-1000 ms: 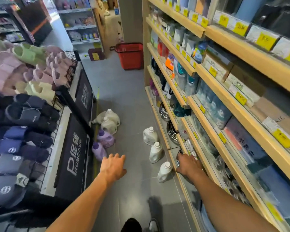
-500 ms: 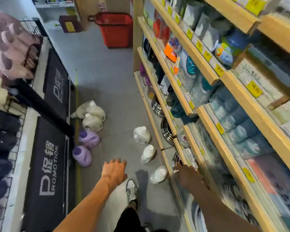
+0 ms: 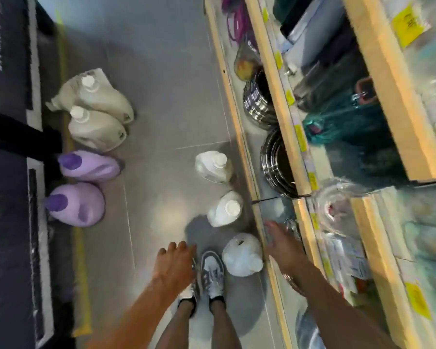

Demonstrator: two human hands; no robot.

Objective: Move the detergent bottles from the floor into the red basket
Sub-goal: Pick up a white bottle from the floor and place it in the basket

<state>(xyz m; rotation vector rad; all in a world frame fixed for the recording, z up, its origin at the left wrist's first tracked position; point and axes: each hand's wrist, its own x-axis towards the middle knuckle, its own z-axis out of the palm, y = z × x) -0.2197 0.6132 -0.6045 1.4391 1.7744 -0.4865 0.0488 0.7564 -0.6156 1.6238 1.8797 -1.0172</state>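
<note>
Detergent bottles (image 3: 219, 210) on floor (image 3: 161, 96); left hand (image 3: 175, 260) and right hand (image 3: 280, 245) empty, apparently loose-fingered, flanking nearest white bottle (image 3: 242, 255).

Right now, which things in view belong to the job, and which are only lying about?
Job: beige bottles, purple bottles, white bottles, all on the floor; red basket out of view.
Lying about: steel pots on the bottom shelf, promotion sign.

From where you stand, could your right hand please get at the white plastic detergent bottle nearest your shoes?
Probably yes: the right hand hovers open just beside the white plastic detergent bottle, with nothing between them.
</note>
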